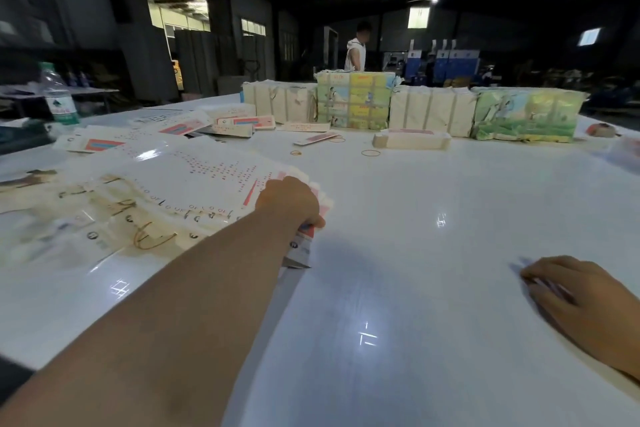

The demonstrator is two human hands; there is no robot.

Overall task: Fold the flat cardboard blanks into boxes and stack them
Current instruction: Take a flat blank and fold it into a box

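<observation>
Reaching across the white table (433,253), the left hand (289,201) has its fingers curled over the near edge of the fanned pile of flat cardboard blanks (194,184) and seems to pinch one blank (301,246) that hangs below its thumb, though blur makes the grip hard to confirm. The right hand (585,302) rests well apart on the bare table, fingers loosely bent and holding nothing. This looks like the pick-up step; next the blank must be drawn clear so both hands can fold it.
</observation>
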